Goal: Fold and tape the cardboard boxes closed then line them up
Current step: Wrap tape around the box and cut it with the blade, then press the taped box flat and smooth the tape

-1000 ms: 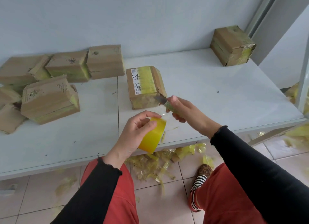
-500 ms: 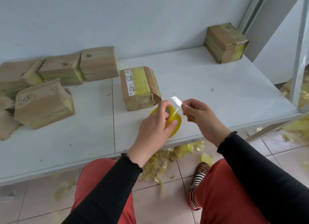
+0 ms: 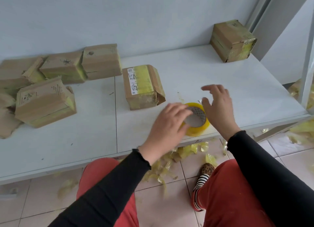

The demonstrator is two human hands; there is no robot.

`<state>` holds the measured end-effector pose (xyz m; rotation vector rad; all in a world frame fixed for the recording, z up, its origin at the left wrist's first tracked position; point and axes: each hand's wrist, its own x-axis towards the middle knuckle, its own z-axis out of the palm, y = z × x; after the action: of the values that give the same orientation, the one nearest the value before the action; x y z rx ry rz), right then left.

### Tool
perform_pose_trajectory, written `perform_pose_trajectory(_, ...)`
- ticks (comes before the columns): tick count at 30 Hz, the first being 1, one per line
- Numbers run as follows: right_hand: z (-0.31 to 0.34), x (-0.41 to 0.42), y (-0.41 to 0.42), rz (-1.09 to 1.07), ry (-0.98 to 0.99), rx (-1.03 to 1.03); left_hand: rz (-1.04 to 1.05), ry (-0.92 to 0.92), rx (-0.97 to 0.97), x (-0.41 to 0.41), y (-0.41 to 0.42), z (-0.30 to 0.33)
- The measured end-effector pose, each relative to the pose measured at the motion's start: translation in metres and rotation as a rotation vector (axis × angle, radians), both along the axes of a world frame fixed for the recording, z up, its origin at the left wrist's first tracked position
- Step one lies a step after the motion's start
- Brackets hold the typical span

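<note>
Yellow packing tape roll (image 3: 195, 119) is lying flat near the front edge of the white table (image 3: 220, 84), and I am seeing my left hand (image 3: 167, 126) resting over its left side with fingers spread and relaxed, not gripping. My right hand (image 3: 219, 108) is hovering just right of the roll, fingers straight and splayed, holding nothing. A taped cardboard box with a label (image 3: 143, 86) is sitting just behind the roll. Another taped box (image 3: 232, 40) is standing at the far right corner. A heap of boxes (image 3: 51, 84) is lying at the left. Yellow tape scraps (image 3: 180, 157) are littering the tiled floor.
</note>
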<state>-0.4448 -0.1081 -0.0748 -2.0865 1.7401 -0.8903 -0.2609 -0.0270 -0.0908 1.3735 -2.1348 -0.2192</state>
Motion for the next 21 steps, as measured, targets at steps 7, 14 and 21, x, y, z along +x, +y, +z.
perform_pose_trajectory(7, 0.016, 0.097, -0.017, 0.349, -0.137, -0.078, 0.352, 0.177, -0.053, 0.101, -0.036, 0.038)
perform_pose_trajectory(14, 0.001, 0.125, -0.038, 0.480, 0.048, -0.012, 0.295, -0.026, 0.232, 0.129, -0.066, 0.029)
perform_pose_trajectory(21, -0.016, 0.131, -0.032, 0.394, 0.169, -0.101, 0.276, -0.121, 0.097, 0.129, -0.064, 0.011)
